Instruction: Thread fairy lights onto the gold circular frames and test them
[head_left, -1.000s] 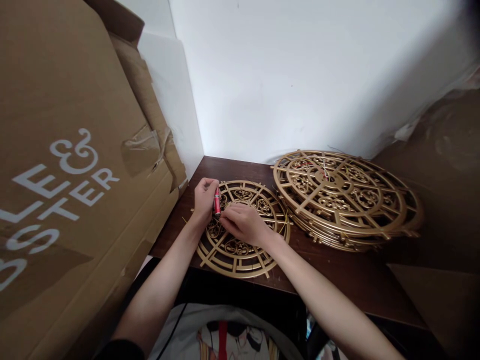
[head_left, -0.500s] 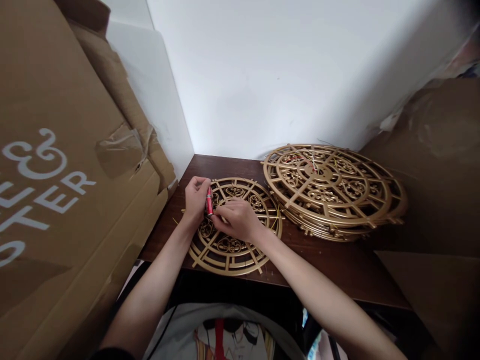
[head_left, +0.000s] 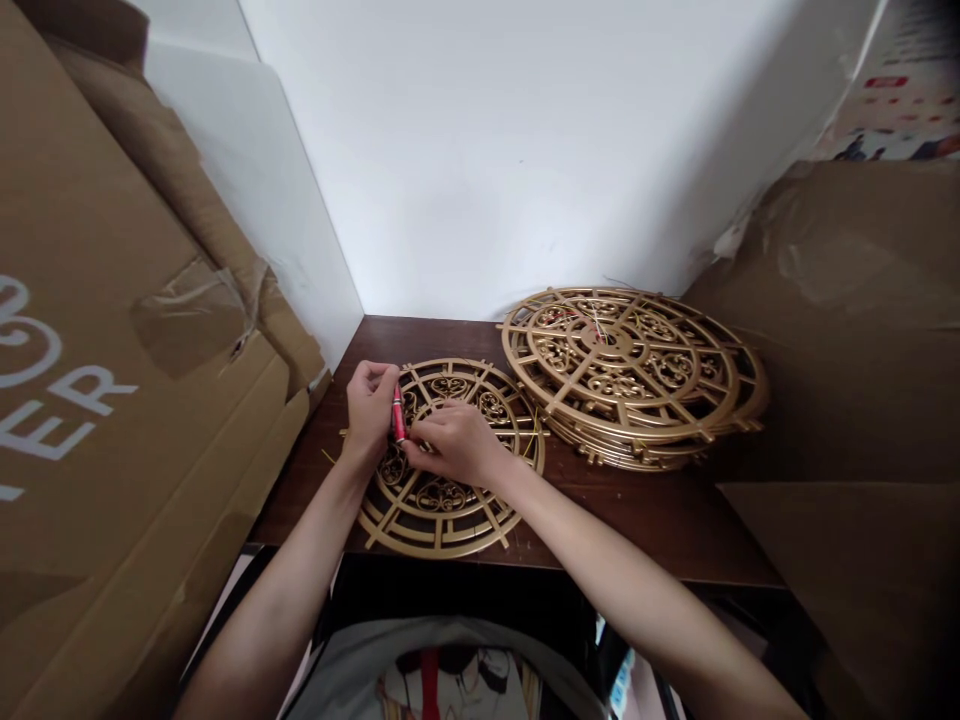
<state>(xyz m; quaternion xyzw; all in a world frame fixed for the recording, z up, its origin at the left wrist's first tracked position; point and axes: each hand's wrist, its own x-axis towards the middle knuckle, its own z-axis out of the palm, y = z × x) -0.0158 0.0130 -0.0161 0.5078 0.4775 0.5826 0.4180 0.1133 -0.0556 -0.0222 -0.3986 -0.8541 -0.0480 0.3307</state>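
A small red cylinder [head_left: 398, 414] with pale bands stands out between my hands, over the left part of a round gold lattice panel [head_left: 450, 548]. My left hand [head_left: 370, 408] is closed, thumb and fingertips together at the cylinder's upper end. Closed in a pinch, my right hand [head_left: 457, 440] has its thumb and forefinger at the lower end. The panel lies flat on the dark brown table [head_left: 581, 520], with scrollwork between its spokes. Thin yellow ties poke out at its left and right sides. My hands cover part of the panel's middle.
To the right rises a stack of similar gold panels [head_left: 637, 385], with thin wires on top. A large cardboard box [head_left: 90, 230] closes in the left side, another cardboard box [head_left: 847, 330] the right. A white wall [head_left: 480, 170] stands behind the table.
The whole view has shifted, so the panels, boxes and hands appear further left. Both hands stay at the red cylinder, with little visible change in their grip.
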